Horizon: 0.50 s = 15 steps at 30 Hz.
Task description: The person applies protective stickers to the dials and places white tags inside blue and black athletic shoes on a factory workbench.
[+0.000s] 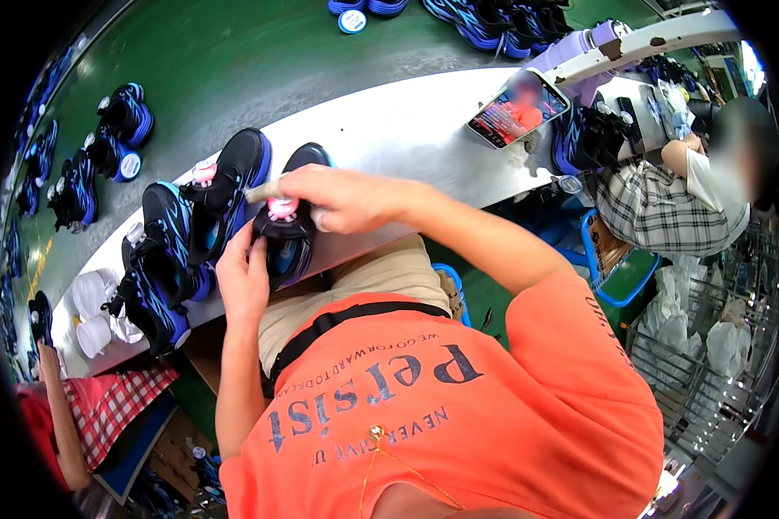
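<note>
A black sneaker [287, 256] with blue-violet trim stands at the table's near edge, in front of my body. A pink and white charm [282, 208] sits on its lace area. My left hand [244, 275] is closed on the sneaker's left side near the heel opening. From the right my right hand [350, 201] reaches over it, fingers bent around the charm and laces; light-coloured wraps cover some fingertips. The index finger lies across the top of the shoe, so the exact grip is partly hidden. Just left stands another black sneaker [241, 164] with a similar charm [204, 173].
More black-blue sneakers [166, 216] stand left on the white table [389, 112], beside white plastic pieces [93, 298]. A phone [519, 108] hangs on an arm mount [640, 48]. Shoes line the green surface [208, 69] beyond. Co-workers sit at right [675, 203] and left [69, 415].
</note>
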Motion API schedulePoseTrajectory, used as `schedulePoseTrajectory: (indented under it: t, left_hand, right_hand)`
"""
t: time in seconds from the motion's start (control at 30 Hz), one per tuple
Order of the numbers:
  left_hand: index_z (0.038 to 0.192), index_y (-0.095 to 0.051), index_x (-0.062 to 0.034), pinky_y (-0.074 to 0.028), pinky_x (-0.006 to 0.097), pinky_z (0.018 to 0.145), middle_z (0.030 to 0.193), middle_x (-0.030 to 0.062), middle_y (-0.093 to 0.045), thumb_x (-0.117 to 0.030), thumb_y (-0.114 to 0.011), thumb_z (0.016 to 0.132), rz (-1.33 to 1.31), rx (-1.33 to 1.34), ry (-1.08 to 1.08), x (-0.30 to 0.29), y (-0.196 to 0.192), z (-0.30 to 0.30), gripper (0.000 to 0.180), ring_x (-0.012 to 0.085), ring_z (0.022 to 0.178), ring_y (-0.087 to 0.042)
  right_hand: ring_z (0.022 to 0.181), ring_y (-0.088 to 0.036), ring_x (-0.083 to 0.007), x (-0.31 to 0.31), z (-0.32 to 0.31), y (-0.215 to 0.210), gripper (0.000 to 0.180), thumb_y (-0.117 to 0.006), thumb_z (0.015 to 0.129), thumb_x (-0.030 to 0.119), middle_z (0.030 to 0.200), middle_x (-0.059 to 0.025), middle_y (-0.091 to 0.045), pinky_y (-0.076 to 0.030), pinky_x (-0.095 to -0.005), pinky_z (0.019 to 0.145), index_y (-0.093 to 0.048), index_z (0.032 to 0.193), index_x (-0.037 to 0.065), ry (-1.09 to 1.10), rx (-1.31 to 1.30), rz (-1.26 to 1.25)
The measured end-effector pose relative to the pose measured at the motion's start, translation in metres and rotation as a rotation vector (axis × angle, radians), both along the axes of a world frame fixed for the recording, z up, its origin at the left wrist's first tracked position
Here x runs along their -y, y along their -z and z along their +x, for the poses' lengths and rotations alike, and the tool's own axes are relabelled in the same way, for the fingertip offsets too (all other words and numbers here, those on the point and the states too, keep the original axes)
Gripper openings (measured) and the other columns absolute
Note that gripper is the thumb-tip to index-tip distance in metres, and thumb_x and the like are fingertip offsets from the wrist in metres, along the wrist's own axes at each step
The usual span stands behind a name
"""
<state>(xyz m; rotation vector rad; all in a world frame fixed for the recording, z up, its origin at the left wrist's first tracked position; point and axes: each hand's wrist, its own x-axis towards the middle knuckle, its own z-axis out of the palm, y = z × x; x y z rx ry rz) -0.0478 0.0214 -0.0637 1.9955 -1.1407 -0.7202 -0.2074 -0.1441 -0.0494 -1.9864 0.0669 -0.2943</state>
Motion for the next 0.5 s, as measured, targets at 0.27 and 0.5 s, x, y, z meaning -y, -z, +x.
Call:
schedulePoseTrajectory:
  t: [0.27,0.5]
  left_hand:
    - [0.106,-0.060,0.0051,-0.047,0.032,0.080,0.097,0.0193,-0.064,-0.008,-0.054,0.087,-0.029,0.019,-0.015,0.006,0.005,-0.012,0.023,0.0290,0.087,-0.063]
    - [0.102,-0.061,0.0033,-0.047,0.029,0.076,0.089,0.0136,-0.065,-0.008,-0.053,0.089,-0.001,-0.086,-0.155,0.013,0.007,-0.016,0.018,0.0205,0.079,-0.062]
  right_hand:
    - [0.097,-0.049,-0.0331,0.010,0.004,-0.008,0.050,-0.073,0.067,0.014,0.101,-0.0134,-0.051,-0.042,-0.0391,0.082,-0.057,0.113,0.009,0.083,-0.069,-0.109]
    - [0.089,-0.057,-0.0276,-0.026,0.005,-0.023,0.036,-0.072,0.066,0.012,0.095,-0.0125,-0.055,-0.050,-0.0376,0.069,-0.060,0.100,0.011,0.127,-0.188,-0.707]
